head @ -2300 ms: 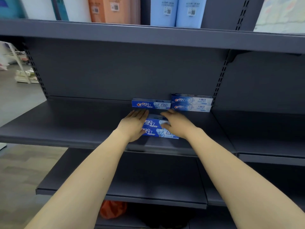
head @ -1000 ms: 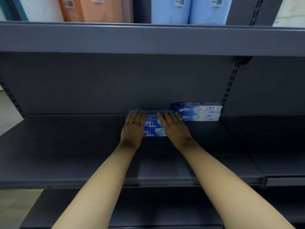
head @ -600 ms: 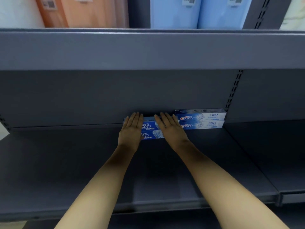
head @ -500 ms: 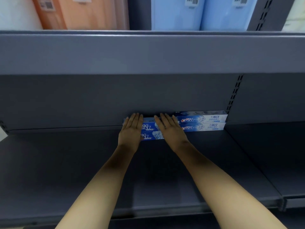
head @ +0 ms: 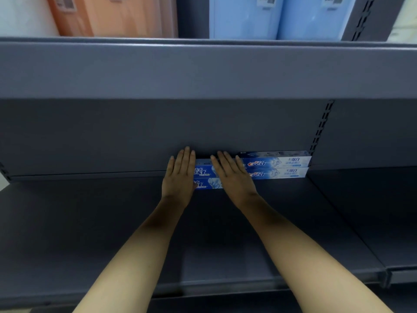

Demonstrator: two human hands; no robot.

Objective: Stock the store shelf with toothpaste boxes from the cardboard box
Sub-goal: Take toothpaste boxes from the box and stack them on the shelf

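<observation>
Two blue toothpaste boxes (head: 204, 178) sit stacked at the back of the dark grey shelf (head: 90, 222), against the rear panel. My left hand (head: 180, 177) lies flat with straight fingers on their left end. My right hand (head: 232, 177) lies flat with straight fingers on their right part. To the right, touching them, stands another stack of two toothpaste boxes (head: 277, 167), white and blue, close to the slotted upright (head: 320, 129). The cardboard box is not in view.
The shelf above (head: 203, 68) overhangs the hands and carries orange packs (head: 126, 16) and light blue packs (head: 277, 16). A second shelf bay (head: 372, 211) adjoins at the right. The shelf's front lip (head: 225, 285) runs below my forearms.
Both hands pushed the blue boxes from the shelf's middle back to the rear panel, next to the right stack. In the last half second the hands stay nearly still.
</observation>
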